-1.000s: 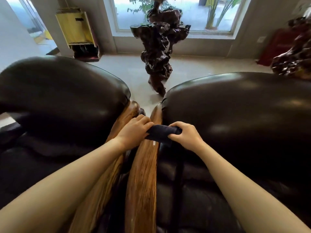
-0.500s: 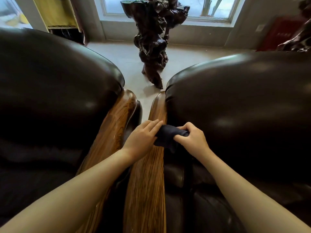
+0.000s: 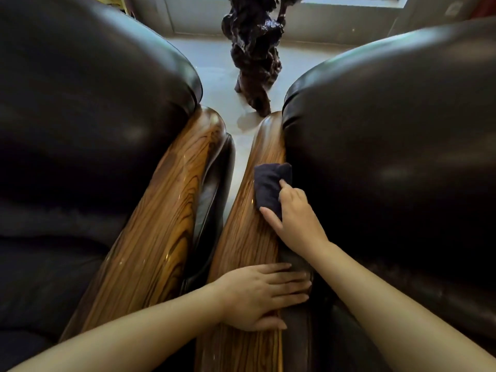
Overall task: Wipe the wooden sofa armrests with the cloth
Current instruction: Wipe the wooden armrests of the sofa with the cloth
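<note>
Armrests of striped wood run side by side through the middle of the view, one for each dark leather seat, with a narrow gap of floor between them. Nearest, at about 6 o'clock, the left hand [image 3: 264, 296] lies open and flat across the right armrest [image 3: 247, 237], fingers spread, holding nothing; it seems to steady the body. Further along the same armrest, toward 12 o'clock, the right hand [image 3: 295, 216] presses a folded dark cloth [image 3: 269, 183] onto the wood, fingers closed on its near edge. The cloth sits on the inner side of the rail, touching the leather cushion [image 3: 389, 157] at 3 o'clock. The left armrest [image 3: 166, 210], at 9 o'clock, has no cloth on it.

To wipe well, I think the hand should keep the cloth flat and push along the grain up to the rounded far end, then cover the outer edge too. The glossy finish shows streaks easily, so the pressure should be even. Beyond, at 12 o'clock, a dark carved sculpture [image 3: 255, 49] stands on the floor.
</note>
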Demonstrator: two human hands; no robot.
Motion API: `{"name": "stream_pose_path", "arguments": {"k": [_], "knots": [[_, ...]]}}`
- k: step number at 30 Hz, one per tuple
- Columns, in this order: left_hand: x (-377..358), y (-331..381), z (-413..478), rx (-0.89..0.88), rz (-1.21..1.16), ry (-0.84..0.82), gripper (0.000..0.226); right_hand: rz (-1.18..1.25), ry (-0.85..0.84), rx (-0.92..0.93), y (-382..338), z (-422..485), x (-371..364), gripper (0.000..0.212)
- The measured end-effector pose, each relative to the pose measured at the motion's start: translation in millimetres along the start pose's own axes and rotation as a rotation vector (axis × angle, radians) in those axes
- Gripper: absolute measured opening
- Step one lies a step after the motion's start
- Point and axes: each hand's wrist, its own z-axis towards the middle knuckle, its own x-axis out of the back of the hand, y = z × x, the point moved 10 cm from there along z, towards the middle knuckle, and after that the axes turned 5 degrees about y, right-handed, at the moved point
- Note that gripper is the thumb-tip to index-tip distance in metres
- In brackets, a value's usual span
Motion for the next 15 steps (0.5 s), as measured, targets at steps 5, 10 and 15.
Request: {"name": "stream_pose_path", "arguments": {"k": [5,10,15], "knots": [[-0.4,2.6,-0.7,-0.008,0.044,0.014,0.056,-0.106,0.034,0.110,1.3,15.1,-3.0,0.066],[-2.1,2.9,-2.8,0.009,0.051,0.042,0.056,-0.138,0.014,0.109,1.8,23.5,-27.5,0.063],[5.5,2.5,-3.0,0.031,0.053,0.105,0.056,0.064,0.037,0.122,-6.7,-9.8,-29.2,0.060]]}}
